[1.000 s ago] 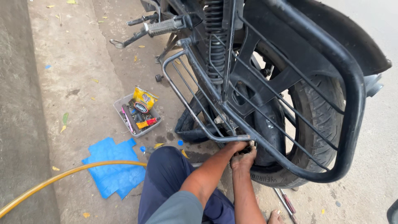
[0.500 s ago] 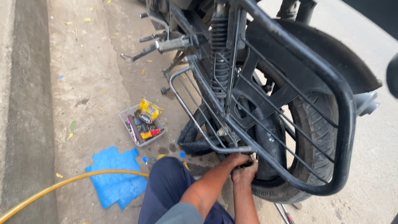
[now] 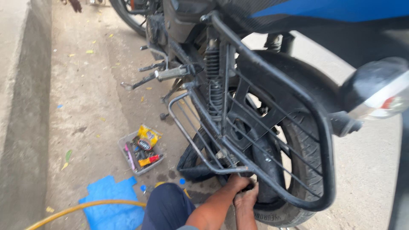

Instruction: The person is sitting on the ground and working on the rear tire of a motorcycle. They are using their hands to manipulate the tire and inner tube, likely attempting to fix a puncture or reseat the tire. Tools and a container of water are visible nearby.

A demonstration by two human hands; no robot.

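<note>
A motorcycle's rear wheel [image 3: 298, 153] with a black tyre stands in front of me, behind a black metal side guard frame [image 3: 264, 127]. Both my hands reach under the frame's lower bar, close together at the wheel's lower part. My left hand [image 3: 235, 183] is curled against the bar and something dark near the hub. My right hand [image 3: 247, 199] presses just below it at the tyre. What the fingers grip is hidden by the frame and by each other. My knee in dark blue trousers [image 3: 168, 206] is bent at the bottom.
A small clear tray [image 3: 140, 154] with colourful small packets and tools lies on the concrete ground to the left. A blue cloth [image 3: 111, 204] and a yellow hose [image 3: 81, 209] lie nearby. A footpeg [image 3: 170, 73] and a shock absorber spring [image 3: 213, 72] stick out above. A concrete kerb runs along the left.
My view has tilted up and drawn back, so more of the motorcycle's tail and rear light shows. Both hands stay at the same spot under the guard frame.
</note>
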